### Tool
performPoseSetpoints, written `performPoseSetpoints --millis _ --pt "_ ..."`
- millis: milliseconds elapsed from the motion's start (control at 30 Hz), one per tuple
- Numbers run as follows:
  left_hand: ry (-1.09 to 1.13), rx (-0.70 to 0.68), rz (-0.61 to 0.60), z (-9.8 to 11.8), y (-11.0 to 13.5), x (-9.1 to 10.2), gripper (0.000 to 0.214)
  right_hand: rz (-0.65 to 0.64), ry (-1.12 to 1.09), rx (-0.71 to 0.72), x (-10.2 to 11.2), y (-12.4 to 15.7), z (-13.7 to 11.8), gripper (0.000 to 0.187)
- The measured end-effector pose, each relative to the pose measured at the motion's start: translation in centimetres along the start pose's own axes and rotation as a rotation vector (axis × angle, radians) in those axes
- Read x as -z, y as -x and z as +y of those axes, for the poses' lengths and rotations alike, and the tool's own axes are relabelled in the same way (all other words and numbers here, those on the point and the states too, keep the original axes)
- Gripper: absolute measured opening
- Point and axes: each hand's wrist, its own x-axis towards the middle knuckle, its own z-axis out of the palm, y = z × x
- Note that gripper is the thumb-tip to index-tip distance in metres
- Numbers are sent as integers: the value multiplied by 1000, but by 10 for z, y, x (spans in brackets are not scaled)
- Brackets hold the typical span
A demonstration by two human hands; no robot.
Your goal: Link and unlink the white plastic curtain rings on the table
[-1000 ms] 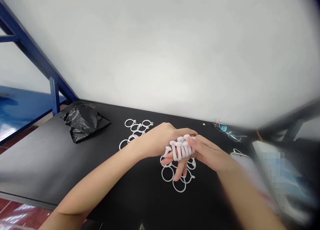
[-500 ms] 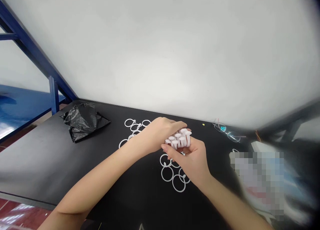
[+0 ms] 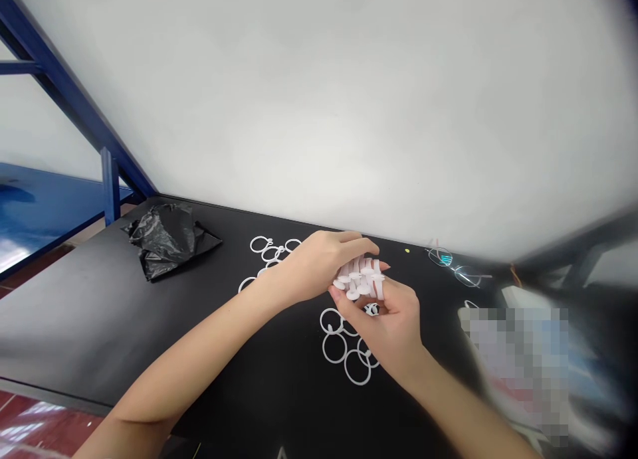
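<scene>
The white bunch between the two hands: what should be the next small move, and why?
Probably, the right hand should nudge the discs of the white bunch into even rows: they look staggered, the right thumb lies against the bunch's edge, and the left hand is close on the other side.

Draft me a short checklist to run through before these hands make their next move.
1. Right hand gripping the bundled white rings: ok.
2. Left hand touching them too: ok.
3. Count of bundled white rings: cannot tell, they overlap.
4. Nearer loose rings fully in sight: not ok, right hand covers part.
5. Farther loose rings fully in sight: not ok, left arm covers part.
6. Black plastic bag and eyeglasses apart from both hands: ok.
</scene>
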Motion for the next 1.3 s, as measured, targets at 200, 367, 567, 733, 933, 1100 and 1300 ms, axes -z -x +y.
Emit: performPoseSetpoints --millis 200,367,567,733,933,1100,1300 --pt "68 -20 0 -2 -1 1 17 16 -94 -185 -2 6 2 21" --pt "91 0 -40 -3 1 2 25 -164 -227 -454 4 2 4 22" --pt "171 62 20 -2 -1 0 23 -368 -429 -558 23 -13 2 26" --pt "182 83 1 0 -2 -2 34 -560 -391 -561 42 -22 5 32" --pt "136 32 -66 5 1 0 28 -658 -524 -613 43 -23 11 35" --pt "75 42 -58 5 2 0 27 -432 -532 -582 29 -19 11 37" --pt "126 1 19 7 0 6 36 -302 -535 -469 35 -20 14 33"
